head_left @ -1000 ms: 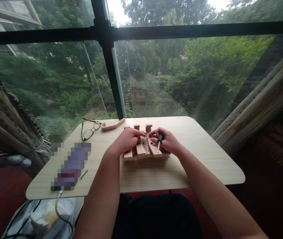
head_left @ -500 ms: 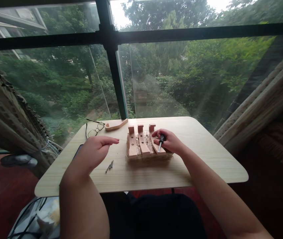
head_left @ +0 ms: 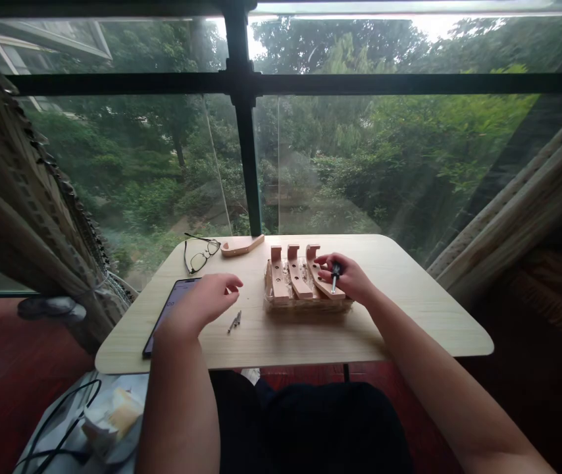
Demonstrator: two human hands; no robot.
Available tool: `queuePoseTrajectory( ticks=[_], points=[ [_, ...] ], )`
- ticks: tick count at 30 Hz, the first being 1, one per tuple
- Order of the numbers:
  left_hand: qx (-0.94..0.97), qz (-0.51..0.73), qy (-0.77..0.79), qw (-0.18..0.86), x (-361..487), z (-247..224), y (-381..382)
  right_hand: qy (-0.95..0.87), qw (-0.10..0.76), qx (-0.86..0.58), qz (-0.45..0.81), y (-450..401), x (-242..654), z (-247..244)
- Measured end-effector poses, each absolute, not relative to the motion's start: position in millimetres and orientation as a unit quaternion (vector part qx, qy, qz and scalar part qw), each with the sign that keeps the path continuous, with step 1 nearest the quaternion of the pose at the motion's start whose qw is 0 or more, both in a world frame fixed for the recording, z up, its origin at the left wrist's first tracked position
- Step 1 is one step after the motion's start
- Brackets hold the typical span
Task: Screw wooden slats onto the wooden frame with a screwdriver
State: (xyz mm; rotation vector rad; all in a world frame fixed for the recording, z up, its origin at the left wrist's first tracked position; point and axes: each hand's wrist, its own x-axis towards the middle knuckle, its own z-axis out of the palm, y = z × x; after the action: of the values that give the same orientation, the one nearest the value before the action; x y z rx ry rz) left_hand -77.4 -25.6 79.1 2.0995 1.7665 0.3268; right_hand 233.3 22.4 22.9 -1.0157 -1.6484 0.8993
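My right hand (head_left: 353,278) is closed around a screwdriver (head_left: 335,273) with a black handle, its metal shaft pointing down. The fingers rest by the rightmost of three wooden hooks (head_left: 323,282), which lies at a slant. Two more, the left wooden hook (head_left: 279,280) and the middle wooden hook (head_left: 299,279), lie beside it on a plastic-wrapped block (head_left: 281,307). Dark holes show in their faces. My left hand (head_left: 216,296) is open above the table, holding nothing, near several loose screws (head_left: 235,321).
A phone (head_left: 166,309) lies partly behind my left forearm. Eyeglasses (head_left: 203,255) and another wooden hook (head_left: 242,247) are at the back left of the pale table (head_left: 414,296). Beyond the table stands a window, with a curtain on each side.
The view has shifted, so more of the phone shows. My left hand's fingers are more bent and separated than before. The screwdriver stays in my right hand at the rightmost hook.
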Motion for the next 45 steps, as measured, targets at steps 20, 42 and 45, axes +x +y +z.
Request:
queuePoseTrajectory(
  ticks=[20, 42, 45],
  points=[
    [0.682, -0.022, 0.677, 0.276, -70, 36, 1, -0.662, 0.488, -0.401, 0.403, 22, 224, 21],
    [0.708, 0.098, 0.677, 0.177, -68, 31, 15, -0.652, 0.498, -0.403, 0.405, 19, 222, 23],
    [0.692, 0.188, 0.656, 0.233, -65, 43, 8, -0.652, 0.503, -0.407, 0.396, 19, 222, 22]
  ],
)
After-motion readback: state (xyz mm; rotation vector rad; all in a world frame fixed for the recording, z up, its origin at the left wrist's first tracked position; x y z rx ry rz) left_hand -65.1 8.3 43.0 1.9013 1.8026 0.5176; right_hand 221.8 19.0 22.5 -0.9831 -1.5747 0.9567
